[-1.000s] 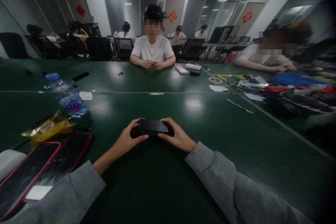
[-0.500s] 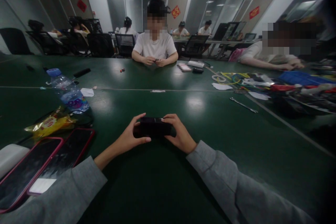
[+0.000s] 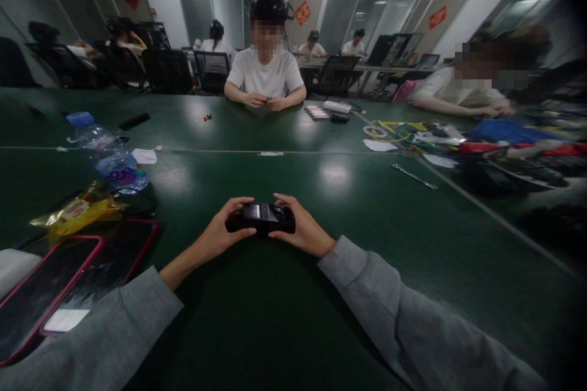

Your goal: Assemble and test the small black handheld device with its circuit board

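Note:
A small black box-shaped device (image 3: 266, 214) is held between my two hands over the near middle of the green table (image 3: 220, 330). Its upper face is glossy and catches reflections; I cannot make out exactly what kind of device it is. My left hand (image 3: 229, 223) grips its left end, with the thumb along the near side and the fingers behind. Around the right end closes my right hand (image 3: 300, 223), thumb at the near lower edge and fingers at the far top corner. Whether the underside touches the table is hidden.
To the left lie two red-edged phones (image 3: 55, 287), a yellow snack packet (image 3: 77, 214) and a tilted plastic bottle (image 3: 110, 156). A wrench (image 3: 414, 176) rests at right, before a pile of cables and tools (image 3: 504, 146). One person (image 3: 266, 73) sits opposite, another (image 3: 452, 95) at right.
The black device has turned so that its glossy upper face shows more. My right fingers have shifted to its far corner and the thumb to its near edge. The whole view has shifted slightly.

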`<state>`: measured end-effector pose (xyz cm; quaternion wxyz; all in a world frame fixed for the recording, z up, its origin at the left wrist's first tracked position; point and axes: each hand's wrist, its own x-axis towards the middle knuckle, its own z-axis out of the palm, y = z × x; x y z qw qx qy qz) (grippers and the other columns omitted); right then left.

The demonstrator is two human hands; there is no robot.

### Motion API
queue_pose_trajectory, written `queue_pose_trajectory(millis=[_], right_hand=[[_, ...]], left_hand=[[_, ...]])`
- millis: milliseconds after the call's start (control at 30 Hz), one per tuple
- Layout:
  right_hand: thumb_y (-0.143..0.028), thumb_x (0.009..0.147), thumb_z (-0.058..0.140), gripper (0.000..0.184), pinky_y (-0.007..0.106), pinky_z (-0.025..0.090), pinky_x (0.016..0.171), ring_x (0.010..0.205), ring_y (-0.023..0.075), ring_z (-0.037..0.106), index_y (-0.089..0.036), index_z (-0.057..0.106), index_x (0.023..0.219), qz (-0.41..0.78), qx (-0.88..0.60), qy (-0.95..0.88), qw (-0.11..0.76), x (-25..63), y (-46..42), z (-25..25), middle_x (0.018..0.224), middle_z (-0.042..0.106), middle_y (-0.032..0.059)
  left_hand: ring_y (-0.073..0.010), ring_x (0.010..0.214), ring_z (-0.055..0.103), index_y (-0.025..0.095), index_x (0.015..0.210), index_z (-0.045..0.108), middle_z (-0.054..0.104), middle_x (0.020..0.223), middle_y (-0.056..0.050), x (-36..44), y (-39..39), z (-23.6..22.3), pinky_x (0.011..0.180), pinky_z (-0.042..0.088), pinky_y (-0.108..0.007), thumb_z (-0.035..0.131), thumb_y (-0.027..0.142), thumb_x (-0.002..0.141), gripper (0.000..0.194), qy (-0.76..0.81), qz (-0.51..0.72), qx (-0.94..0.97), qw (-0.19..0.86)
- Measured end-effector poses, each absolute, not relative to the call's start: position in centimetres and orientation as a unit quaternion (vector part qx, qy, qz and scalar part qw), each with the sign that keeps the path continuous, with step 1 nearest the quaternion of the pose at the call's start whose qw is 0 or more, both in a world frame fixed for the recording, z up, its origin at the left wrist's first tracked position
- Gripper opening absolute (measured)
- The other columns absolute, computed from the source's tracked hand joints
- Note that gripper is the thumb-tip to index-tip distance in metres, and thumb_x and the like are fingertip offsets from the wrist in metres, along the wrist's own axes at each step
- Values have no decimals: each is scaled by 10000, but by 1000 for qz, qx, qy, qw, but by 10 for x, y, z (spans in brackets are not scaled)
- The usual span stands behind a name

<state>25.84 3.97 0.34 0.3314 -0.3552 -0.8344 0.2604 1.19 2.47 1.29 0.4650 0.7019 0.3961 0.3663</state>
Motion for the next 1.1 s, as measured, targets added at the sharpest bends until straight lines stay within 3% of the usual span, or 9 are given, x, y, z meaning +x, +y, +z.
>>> queue_pose_trajectory(millis=[267, 433, 700, 833, 1100], right_hand=[[-283, 784, 706, 567, 462, 482, 959, 1107, 239, 561, -221, 427, 1275, 274, -344, -839, 320, 259, 40, 7, 1200, 544, 95], [-292, 777, 712, 538, 478, 457, 986, 1125, 250, 564, -233, 443, 1239, 290, -351, -814, 360, 259, 40, 9, 1191, 557, 87], [-417, 810, 663, 497, 413, 476, 967, 1093, 225, 585, -224, 446, 1214, 397, -409, -693, 441, 265, 51, 8, 1166, 580, 81], [-429, 769, 699, 533, 421, 449, 997, 1090, 231, 575, -217, 453, 1191, 339, -465, -640, 508, 277, 68, 1, 1151, 578, 78], [-380, 777, 686, 537, 444, 466, 979, 1076, 239, 593, -213, 449, 1229, 313, -459, -684, 472, 286, 76, -10, 1174, 588, 84]], left_hand=[[-259, 1185, 535, 293, 1390, 305, 555, 1260, -87, 10, 26, 13, 1015, 406, -503, 713, 292, 761, 750, 391, 365, 693, 483], [-257, 1160, 553, 277, 1394, 308, 550, 1277, -100, 10, 26, 14, 993, 421, -507, 721, 282, 743, 771, 406, 348, 692, 485], [-273, 1107, 582, 235, 1350, 396, 552, 1278, -120, 8, 28, 11, 929, 458, -517, 683, 289, 768, 651, 425, 332, 707, 457], [-271, 1118, 573, 250, 1372, 375, 558, 1261, -109, 7, 26, 15, 949, 449, -526, 685, 286, 771, 678, 425, 328, 705, 463], [-261, 1129, 573, 253, 1377, 362, 570, 1242, -100, 8, 25, 16, 978, 441, -514, 698, 281, 766, 698, 419, 338, 703, 465]])
